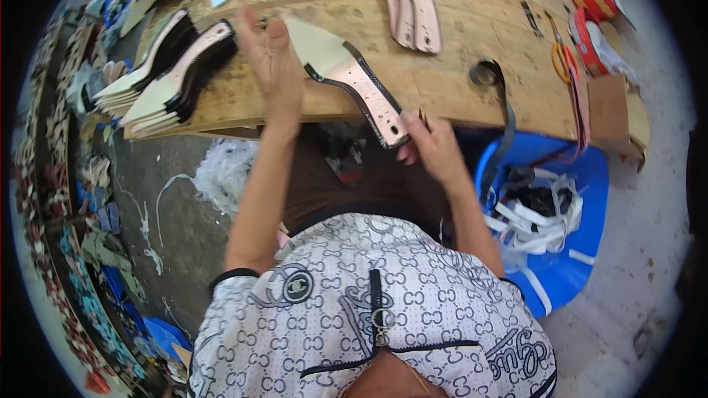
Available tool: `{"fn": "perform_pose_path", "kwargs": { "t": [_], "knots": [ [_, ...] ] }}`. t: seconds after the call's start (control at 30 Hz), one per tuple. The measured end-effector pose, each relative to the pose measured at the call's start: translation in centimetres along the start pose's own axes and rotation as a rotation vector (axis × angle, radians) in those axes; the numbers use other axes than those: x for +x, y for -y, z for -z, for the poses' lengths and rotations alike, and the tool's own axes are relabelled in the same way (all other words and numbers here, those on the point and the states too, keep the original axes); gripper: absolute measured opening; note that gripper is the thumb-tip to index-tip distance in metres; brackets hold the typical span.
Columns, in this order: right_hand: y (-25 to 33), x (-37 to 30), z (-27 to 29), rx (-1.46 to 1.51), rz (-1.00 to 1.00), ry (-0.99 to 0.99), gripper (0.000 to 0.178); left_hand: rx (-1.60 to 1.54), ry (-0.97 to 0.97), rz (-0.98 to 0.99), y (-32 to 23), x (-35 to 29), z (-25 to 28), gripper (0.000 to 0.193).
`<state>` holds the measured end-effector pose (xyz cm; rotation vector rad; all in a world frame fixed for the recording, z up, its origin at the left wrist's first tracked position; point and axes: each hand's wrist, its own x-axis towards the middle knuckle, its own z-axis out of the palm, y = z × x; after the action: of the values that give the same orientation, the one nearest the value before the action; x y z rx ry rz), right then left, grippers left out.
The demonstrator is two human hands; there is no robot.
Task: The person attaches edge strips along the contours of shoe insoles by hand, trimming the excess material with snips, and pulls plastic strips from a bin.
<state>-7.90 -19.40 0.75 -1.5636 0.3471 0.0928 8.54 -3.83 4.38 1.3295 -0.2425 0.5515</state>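
A shoe insole point(366, 93) with a cream front part, a pink heel part and black edging along the heel slants over the front edge of the wooden table. My right hand point(436, 149) is closed on its heel end, and a small dark tip shows between the fingers. Beside the cream toe end is my left hand point(276, 74), open with the fingers stretched out and slightly blurred. I cannot tell whether it touches the insole. To its left lie two stacks of similar insoles, a nearer stack point(193, 68) and a farther stack point(156, 50).
More insoles point(405, 7) lie at the table's far middle. On the right are a black tape roll point(484, 74), orange-handled scissors point(562, 63) and a cardboard box point(611, 114). A blue tub point(590, 214) with white strips stands below. Loaded shelves point(55, 199) line the left.
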Motion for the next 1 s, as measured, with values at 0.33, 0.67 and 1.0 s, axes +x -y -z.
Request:
{"fn": "perform_pose_path", "kwargs": {
  "t": [0.33, 0.67, 1.0],
  "knots": [
    [-0.2, -0.9, 2.5, -0.062, 0.011, 0.067, 0.032, 0.553, 1.264, 0.087, -2.5, -7.8, 3.9, 0.057],
    [-4.6, 0.5, -4.7, 0.282, 0.259, -0.511, 0.026, 0.618, 0.750, 0.185, -1.2, -12.8, 2.9, 0.053],
    [-0.8, 0.8, 0.1, 0.225, 0.176, -0.073, 0.030, -0.500, 1.089, 1.507, -2.2, -8.6, 2.7, 0.065]
  ]
}}
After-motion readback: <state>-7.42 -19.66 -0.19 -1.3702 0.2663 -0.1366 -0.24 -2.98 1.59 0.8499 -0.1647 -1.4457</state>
